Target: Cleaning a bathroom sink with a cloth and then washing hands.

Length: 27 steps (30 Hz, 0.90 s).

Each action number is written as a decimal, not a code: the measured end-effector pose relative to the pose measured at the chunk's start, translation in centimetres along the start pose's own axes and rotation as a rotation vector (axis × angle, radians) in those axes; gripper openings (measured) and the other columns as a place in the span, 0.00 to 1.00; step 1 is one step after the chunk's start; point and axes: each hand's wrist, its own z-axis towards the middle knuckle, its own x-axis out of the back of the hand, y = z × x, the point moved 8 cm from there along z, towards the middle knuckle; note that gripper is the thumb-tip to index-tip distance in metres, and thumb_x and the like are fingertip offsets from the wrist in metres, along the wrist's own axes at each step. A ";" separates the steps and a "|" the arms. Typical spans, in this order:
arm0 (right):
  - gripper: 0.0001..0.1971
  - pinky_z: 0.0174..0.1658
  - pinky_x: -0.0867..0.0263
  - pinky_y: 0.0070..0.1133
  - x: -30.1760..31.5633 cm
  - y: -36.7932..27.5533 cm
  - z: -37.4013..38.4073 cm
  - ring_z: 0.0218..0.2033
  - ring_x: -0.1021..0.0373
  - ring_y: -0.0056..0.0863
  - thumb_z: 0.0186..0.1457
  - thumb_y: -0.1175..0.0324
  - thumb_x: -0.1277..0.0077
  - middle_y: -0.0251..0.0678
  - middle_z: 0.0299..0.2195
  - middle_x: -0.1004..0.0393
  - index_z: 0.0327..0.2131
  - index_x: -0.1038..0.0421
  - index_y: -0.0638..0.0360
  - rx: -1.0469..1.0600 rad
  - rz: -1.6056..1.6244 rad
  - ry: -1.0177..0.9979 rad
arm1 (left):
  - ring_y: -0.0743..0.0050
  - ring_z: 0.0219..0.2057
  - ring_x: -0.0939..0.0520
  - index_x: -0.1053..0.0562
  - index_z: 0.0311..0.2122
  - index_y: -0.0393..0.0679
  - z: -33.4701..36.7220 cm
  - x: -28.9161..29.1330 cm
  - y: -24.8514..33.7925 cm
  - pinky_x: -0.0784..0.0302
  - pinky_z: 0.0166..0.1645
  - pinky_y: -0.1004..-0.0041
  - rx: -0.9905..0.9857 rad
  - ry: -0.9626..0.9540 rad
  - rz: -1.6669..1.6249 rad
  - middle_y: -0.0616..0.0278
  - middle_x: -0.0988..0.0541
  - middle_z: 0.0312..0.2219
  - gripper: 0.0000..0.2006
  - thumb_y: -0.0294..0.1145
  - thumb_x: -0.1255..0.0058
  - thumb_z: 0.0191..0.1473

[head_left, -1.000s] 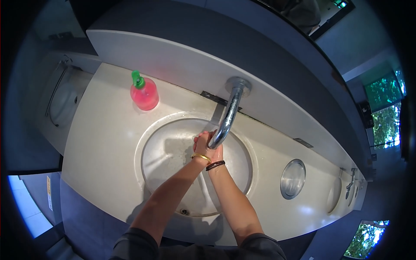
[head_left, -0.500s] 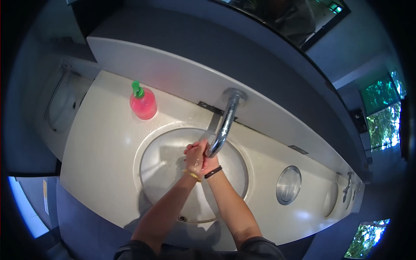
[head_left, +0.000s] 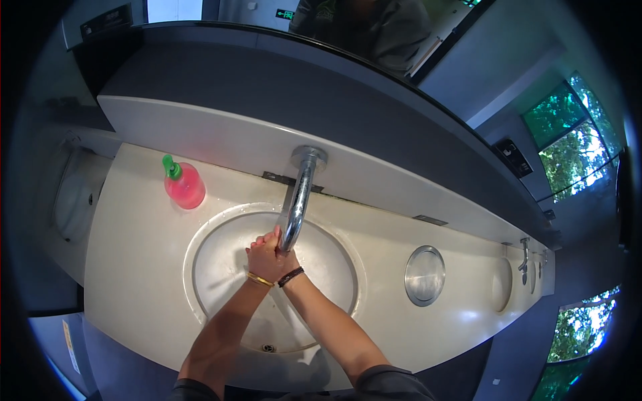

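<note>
My left hand (head_left: 261, 257) and my right hand (head_left: 281, 257) are pressed together, palm to palm, over the round white basin (head_left: 221, 294). They sit right under the spout of the curved chrome tap (head_left: 297, 200), fingertips touching its end. A gold bangle circles my left wrist and a dark band my right. Neither hand holds an object. Whether water runs I cannot tell.
A pink soap bottle (head_left: 185, 185) with a green pump stands on the white counter (head_left: 134, 267) left of the basin. A round metal lid (head_left: 424, 275) is set in the counter to the right, with another small tap (head_left: 525, 254) farther right. A mirror runs above.
The view has tilted up, showing more mirror. My joined hands stay under the spout, shifting only slightly against each other.
</note>
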 end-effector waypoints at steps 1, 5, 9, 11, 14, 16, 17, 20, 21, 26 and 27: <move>0.15 0.39 0.36 0.30 0.0 0.2 0.1 0.32 0.33 0.30 0.52 0.55 0.61 0.38 0.30 0.30 0.30 0.34 0.57 -0.032 -0.005 0.021 | 0.55 0.24 0.29 0.30 0.29 0.41 0.4 0.7 -0.1 0.34 0.29 0.62 -0.036 -0.020 -0.024 0.57 0.29 0.21 0.08 0.31 0.60 0.46; 0.14 0.39 0.36 0.24 0.2 1.5 0.4 0.32 0.32 0.27 0.53 0.55 0.61 0.34 0.29 0.29 0.30 0.33 0.54 -0.168 -0.023 0.110 | 0.62 0.18 0.29 0.31 0.23 0.39 0.7 -0.2 -1.7 0.36 0.23 0.70 0.075 0.149 -0.343 0.58 0.30 0.15 0.05 0.27 0.57 0.43; 0.15 0.42 0.38 0.21 -0.1 -0.4 -0.7 0.34 0.32 0.23 0.55 0.55 0.64 0.33 0.32 0.28 0.34 0.34 0.56 -0.219 0.119 0.074 | 0.77 0.15 0.32 0.33 0.18 0.39 0.0 -4.0 -2.3 0.39 0.20 0.76 0.340 0.090 -0.887 0.65 0.34 0.10 0.07 0.27 0.56 0.44; 0.17 0.42 0.38 0.22 0.1 -0.5 -0.7 0.34 0.32 0.25 0.55 0.54 0.64 0.34 0.32 0.29 0.34 0.34 0.57 -0.172 0.062 0.120 | 0.80 0.15 0.33 0.33 0.17 0.39 -0.2 -5.1 -2.1 0.40 0.19 0.77 0.488 -0.009 -1.101 0.67 0.36 0.09 0.08 0.28 0.56 0.45; 0.19 0.41 0.37 0.23 -1.5 1.4 0.3 0.34 0.32 0.28 0.55 0.53 0.64 0.37 0.31 0.29 0.35 0.35 0.59 -0.134 -0.063 0.147 | 0.71 0.13 0.33 0.33 0.16 0.36 0.2 -0.8 -2.4 0.39 0.20 0.73 0.370 0.104 -0.644 0.58 0.34 0.09 0.17 0.34 0.61 0.52; 0.20 0.40 0.36 0.24 -1.4 3.3 1.6 0.33 0.33 0.32 0.54 0.52 0.62 0.42 0.30 0.30 0.34 0.35 0.62 -0.217 0.069 0.029 | 0.67 0.14 0.32 0.32 0.15 0.36 0.8 0.1 -2.0 0.38 0.22 0.71 0.289 0.127 -0.526 0.55 0.33 0.10 0.17 0.34 0.62 0.52; 0.20 0.40 0.36 0.24 -0.9 3.5 1.7 0.33 0.33 0.32 0.54 0.52 0.62 0.42 0.30 0.30 0.34 0.35 0.62 -0.216 0.079 0.033 | 0.64 0.15 0.31 0.32 0.15 0.36 1.1 1.2 -1.6 0.37 0.24 0.68 0.216 0.167 -0.400 0.52 0.32 0.12 0.18 0.35 0.63 0.53; 0.19 0.39 0.35 0.30 -0.6 1.8 2.2 0.32 0.33 0.36 0.52 0.51 0.61 0.40 0.29 0.31 0.31 0.35 0.59 -0.066 0.017 0.019 | 0.56 0.18 0.30 0.32 0.18 0.38 1.4 0.0 -0.6 0.36 0.28 0.64 0.107 0.158 -0.313 0.53 0.31 0.13 0.13 0.33 0.59 0.50; 0.19 0.39 0.35 0.30 -0.3 1.2 1.7 0.32 0.33 0.36 0.52 0.51 0.61 0.40 0.29 0.31 0.31 0.35 0.59 -0.077 0.022 0.020 | 0.54 0.18 0.30 0.31 0.19 0.39 1.2 0.0 -0.1 0.35 0.29 0.63 -0.019 0.230 -0.296 0.53 0.31 0.14 0.11 0.32 0.57 0.48; 0.22 0.41 0.38 0.29 -1.7 -1.0 -2.4 0.34 0.34 0.33 0.55 0.48 0.70 0.37 0.32 0.31 0.39 0.37 0.57 -0.008 0.171 0.341 | 0.55 0.16 0.30 0.33 0.20 0.43 1.4 -5.0 0.3 0.34 0.23 0.67 -0.172 0.041 -0.119 0.55 0.31 0.14 0.08 0.32 0.54 0.46; 0.27 0.43 0.39 0.32 -1.7 -0.4 -3.7 0.34 0.34 0.34 0.54 0.44 0.74 0.37 0.34 0.32 0.41 0.38 0.58 0.027 0.211 0.414 | 0.59 0.15 0.30 0.34 0.19 0.44 1.5 -6.1 0.0 0.35 0.20 0.70 -0.112 -0.082 -0.096 0.57 0.31 0.14 0.08 0.34 0.55 0.47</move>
